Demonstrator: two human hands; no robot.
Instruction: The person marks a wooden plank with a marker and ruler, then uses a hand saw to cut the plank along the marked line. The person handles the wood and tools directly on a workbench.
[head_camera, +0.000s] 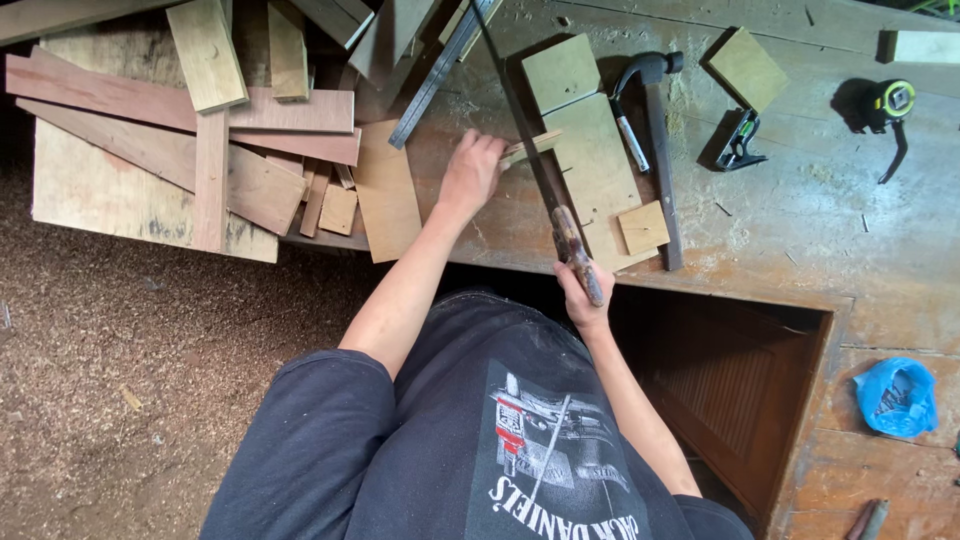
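Observation:
My right hand (582, 298) grips the wooden handle of a hand saw (540, 165), whose long dark blade runs away from me across the workbench (800, 230). My left hand (470, 172) holds a small thin strip of wood (532, 147) flat against the bench, right beside the blade. The strip lies across the saw's line. A pale rectangular board (597, 170) sits just right of the blade.
A claw hammer (655, 130) lies right of the board, then a small clamp-like tool (740, 140), a square wood block (748, 68) and a tape measure (890, 102). Wood offcuts (200, 130) pile at the left. A blue bag (895, 397) sits at lower right. Sawdust covers the floor.

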